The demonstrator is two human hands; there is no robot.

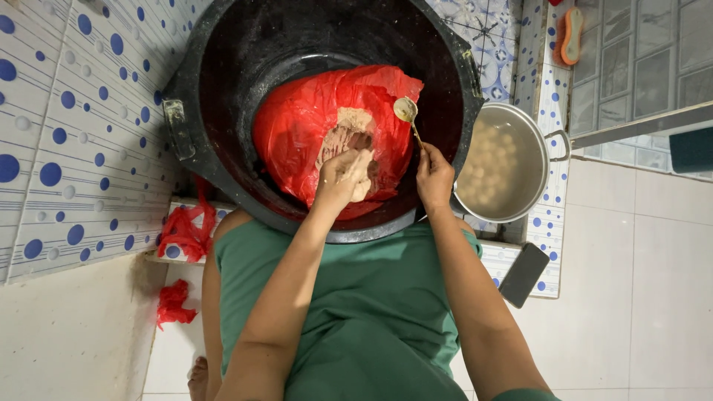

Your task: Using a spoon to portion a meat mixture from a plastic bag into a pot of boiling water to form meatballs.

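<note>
A person in a green garment bends over a large black tub (223,67) on a tiled counter (74,148) patterned with blue dots. Inside the tub lies a red plastic bag (297,126), thin and crinkled, torn open at the top to show a brownish, pasty filling (349,130). The left hand (344,177) rests on that filling near the bag's middle, fingers curled and smeared with paste; whether it is closed on a lump of it cannot be told. The right hand (434,174) has its grip pinched tight round the thin handle of a metal spoon (407,113), whose small bowl — coated pale — hovers over the bag's upper right edge.

The paste looks soft and sticky, likely to cling to skin and metal alike; the spoon is stiff and light, best held low on the handle as it is now. The bag seems flimsy and slippery, apt to tear further.

To the right stands a round metal pot (536,126) of cloudy liquid with pale balls in it. Scraps of red plastic (184,230) lie at the counter's edge, and a dark phone (523,273) sits near its right corner.
</note>
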